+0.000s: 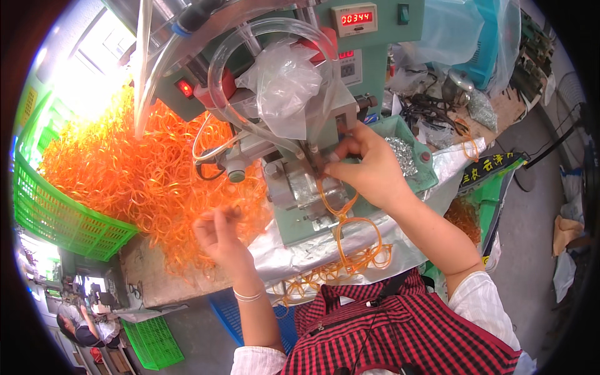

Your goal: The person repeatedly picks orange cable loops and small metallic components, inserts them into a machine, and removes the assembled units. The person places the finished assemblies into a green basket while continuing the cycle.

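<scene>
My right hand [363, 164] is at the working head of a green bench press [297, 192], its thumb and fingers closed on the end of an orange plastic loop [323, 190]. Linked orange loops [358, 243] hang from there over the front edge. Blurred, my left hand [222, 234] is raised left of the press, beside a large heap of orange plastic rings [187, 173]; whether it holds anything is unclear. A clear plastic bag [286, 89] and clear tubing [213, 70] are on the press, whose lit counter [356, 18] faces me.
A green tray [426, 176] of small shiny metal pieces stands right of the press. A green basket [70, 220] borders the heap. Cables [429, 108] and bags lie at the right. A blue basket [229, 314] is below the table. Another person [89, 328] sits far off at lower left.
</scene>
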`<act>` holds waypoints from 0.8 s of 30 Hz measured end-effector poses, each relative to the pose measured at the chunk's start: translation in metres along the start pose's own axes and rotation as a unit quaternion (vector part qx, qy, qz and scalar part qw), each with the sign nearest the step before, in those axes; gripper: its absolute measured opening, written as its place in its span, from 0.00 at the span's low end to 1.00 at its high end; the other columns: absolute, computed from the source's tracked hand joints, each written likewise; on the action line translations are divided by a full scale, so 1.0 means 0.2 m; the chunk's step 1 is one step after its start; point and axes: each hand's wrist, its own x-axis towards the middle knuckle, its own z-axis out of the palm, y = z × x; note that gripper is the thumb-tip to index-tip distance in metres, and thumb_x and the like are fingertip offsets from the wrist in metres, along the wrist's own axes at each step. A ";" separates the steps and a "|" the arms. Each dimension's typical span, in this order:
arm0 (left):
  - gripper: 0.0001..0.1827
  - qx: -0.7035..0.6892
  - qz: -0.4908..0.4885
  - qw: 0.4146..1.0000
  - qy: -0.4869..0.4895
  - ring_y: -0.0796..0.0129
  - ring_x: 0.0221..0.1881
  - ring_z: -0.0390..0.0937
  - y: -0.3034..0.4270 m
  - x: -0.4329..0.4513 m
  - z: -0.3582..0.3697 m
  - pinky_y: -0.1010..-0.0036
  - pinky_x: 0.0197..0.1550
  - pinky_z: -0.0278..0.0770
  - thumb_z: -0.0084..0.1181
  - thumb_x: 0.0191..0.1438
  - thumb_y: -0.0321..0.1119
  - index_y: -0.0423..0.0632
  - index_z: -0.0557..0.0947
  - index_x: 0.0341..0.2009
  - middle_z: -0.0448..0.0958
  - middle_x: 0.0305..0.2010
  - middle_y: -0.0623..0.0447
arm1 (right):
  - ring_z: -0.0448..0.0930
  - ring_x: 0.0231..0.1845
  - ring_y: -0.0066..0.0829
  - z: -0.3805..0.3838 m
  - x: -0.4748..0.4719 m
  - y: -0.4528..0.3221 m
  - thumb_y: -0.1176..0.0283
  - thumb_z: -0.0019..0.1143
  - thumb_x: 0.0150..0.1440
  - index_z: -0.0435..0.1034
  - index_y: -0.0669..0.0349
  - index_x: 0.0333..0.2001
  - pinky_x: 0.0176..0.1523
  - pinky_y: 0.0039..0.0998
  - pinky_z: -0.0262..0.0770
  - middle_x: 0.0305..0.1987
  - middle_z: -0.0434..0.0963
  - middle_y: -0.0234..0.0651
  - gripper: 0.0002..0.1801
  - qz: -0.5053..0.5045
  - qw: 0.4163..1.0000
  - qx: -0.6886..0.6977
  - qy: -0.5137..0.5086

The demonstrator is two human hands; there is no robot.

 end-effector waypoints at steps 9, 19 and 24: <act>0.05 0.007 0.226 0.961 -0.159 0.61 0.43 0.80 0.38 0.18 0.48 0.66 0.39 0.84 0.50 0.66 0.23 0.42 0.73 0.46 0.79 0.45 0.45 | 0.78 0.40 0.17 0.09 -0.08 -0.04 0.80 0.66 0.49 0.66 0.69 0.59 0.47 0.23 0.71 0.35 0.81 0.31 0.31 -0.017 0.983 0.168 0.067; 0.07 -0.030 0.257 0.944 -0.206 0.63 0.46 0.76 0.43 0.06 0.44 0.61 0.43 0.80 0.47 0.66 0.24 0.44 0.72 0.48 0.75 0.45 0.46 | 0.76 0.39 0.17 0.13 -0.10 -0.01 0.80 0.64 0.52 0.67 0.68 0.56 0.48 0.24 0.70 0.33 0.79 0.29 0.27 -0.016 0.984 0.160 0.075; 0.06 0.000 0.224 0.958 -0.178 0.64 0.47 0.75 0.49 -0.02 0.44 0.62 0.44 0.80 0.46 0.67 0.25 0.43 0.72 0.48 0.74 0.46 0.47 | 0.78 0.38 0.18 0.10 -0.07 0.05 0.78 0.67 0.49 0.66 0.68 0.57 0.48 0.25 0.71 0.32 0.80 0.29 0.31 -0.080 0.991 0.058 0.094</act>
